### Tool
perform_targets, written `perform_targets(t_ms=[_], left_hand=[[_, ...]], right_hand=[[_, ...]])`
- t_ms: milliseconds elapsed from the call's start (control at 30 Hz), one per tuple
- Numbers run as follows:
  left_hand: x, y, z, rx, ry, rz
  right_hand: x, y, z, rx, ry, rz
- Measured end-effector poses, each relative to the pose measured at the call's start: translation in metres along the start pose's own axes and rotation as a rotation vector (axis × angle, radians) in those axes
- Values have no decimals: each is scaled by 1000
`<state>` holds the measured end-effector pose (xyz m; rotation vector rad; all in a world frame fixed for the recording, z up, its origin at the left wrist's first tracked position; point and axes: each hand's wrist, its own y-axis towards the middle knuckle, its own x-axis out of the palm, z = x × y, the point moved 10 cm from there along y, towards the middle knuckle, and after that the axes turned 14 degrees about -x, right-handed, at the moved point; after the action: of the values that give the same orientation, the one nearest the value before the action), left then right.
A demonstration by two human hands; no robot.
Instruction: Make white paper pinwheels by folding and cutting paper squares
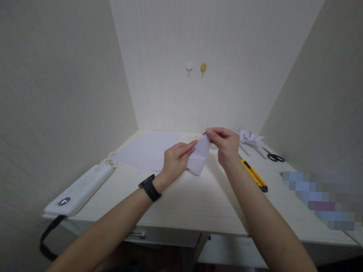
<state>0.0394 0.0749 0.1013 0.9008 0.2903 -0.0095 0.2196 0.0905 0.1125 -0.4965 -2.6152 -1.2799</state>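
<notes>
While folded white paper piece [199, 156] hangs just above desk [196, 201] centre, both hands pinch it: left hand [175, 160] fingertips closed on left edge, right hand [225, 144] thumb + forefinger closed on top corner. Judgement: keep edges aligned, crease w/ steady pressure. Utility knife [255, 176], scissors [274, 157] lie to right, untouched.

Looks like a home craft corner — small white desk [196, 201] boxed in by plain pale walls, two stick-on hooks [196, 67] behind, scissors [275, 157], yellow utility knife [254, 176] and paper sheets [147, 150] lying about.
</notes>
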Motion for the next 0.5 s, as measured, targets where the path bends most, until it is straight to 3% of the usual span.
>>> perform_targets(t_ms=[500], left_hand=[[2, -2, 0, -5, -17, -18]], right_hand=[[-6, 1, 5, 64, 32, 42]])
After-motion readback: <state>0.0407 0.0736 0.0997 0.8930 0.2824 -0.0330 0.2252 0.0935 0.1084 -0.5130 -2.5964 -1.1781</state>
